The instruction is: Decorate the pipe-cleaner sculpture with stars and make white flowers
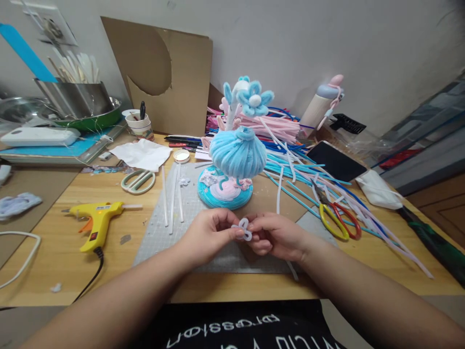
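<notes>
Between my two hands is a small pale-lilac pipe cleaner [246, 229] bent into several petal-like loops. My left hand [214, 235] pinches it from the left, thumb on top. On the other side, the fingertips of my right hand [278, 235] close on its right edge. A long white end of pipe cleaner [292, 270] shows below my right hand; whether it joins the loops is hidden. Just beyond my hands stands a lamp-like blue pipe-cleaner model [238, 152], with a pleated shade, a flower [255, 98] on top and a round blue-and-pink base [225, 188].
A yellow glue gun [98, 218] lies at left, near green-handled scissors [138, 182]. Pliers with red and yellow handles [339, 220] rest at right by loose pipe cleaners [301, 169]. Glue sticks [172, 203] lie on the grey cutting mat [152, 242]. Behind are a phone [337, 160] and a bottle [319, 106].
</notes>
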`<state>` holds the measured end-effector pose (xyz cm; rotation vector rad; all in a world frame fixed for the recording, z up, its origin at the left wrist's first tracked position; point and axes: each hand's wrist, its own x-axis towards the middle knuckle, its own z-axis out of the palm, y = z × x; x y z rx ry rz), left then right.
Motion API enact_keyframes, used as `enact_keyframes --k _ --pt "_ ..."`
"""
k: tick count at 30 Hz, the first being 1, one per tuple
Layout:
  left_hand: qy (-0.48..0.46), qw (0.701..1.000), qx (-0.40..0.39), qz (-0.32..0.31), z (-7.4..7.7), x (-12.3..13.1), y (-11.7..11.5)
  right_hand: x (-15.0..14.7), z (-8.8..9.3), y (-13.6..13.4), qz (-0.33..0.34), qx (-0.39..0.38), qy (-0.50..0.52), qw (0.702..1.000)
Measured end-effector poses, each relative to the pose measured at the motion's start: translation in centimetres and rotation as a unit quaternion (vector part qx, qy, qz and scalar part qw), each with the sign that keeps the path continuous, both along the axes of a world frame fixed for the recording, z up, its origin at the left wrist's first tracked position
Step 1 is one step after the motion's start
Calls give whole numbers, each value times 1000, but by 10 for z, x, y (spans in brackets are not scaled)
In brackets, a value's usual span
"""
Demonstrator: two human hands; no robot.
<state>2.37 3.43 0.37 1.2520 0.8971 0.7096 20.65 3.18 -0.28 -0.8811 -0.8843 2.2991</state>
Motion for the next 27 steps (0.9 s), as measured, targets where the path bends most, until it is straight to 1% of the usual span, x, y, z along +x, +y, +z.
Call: enact_keyframes --k 5,7,9,11,13,16,18,19,22,24,25,27 --pt "23 999 -12 -35 -3 -2 7 1 -5 0 -78 112 -68 988" --pt "18 999 -23 -36 -3 -2 7 0 -6 -1 -92 127 -69 985" --pt "-2 999 -41 -20 -2 -2 7 -1 -4 -1 -106 138 -68 982" --pt "-32 998 -61 -8 0 -1 7 -3 -2 -1 -107 166 -91 976" --pt "-59 995 -80 -7 0 -1 7 -4 -1 -2 -101 209 -138 963" --pt "-60 994 -93 -20 -2 -1 7 -5 1 -3 -93 260 -202 940" --pt "-43 996 -77 -21 -4 -1 7 -5 0 -4 -89 266 -218 935" --pt "-40 997 -64 -18 -5 -1 6 -5 -1 -4 -86 258 -218 937" --pt "-64 998 -30 0 -7 -1 5 -5 -4 -4 -80 185 -195 960" --pt "-80 996 -31 6 -7 0 6 -6 -5 -4 -80 145 -177 970" --pt "-83 996 -38 10 -6 0 6 -6 -5 -4 -87 144 -170 971" --pt "-86 994 -57 27 -6 0 8 -7 -5 -4 -112 168 -155 967"
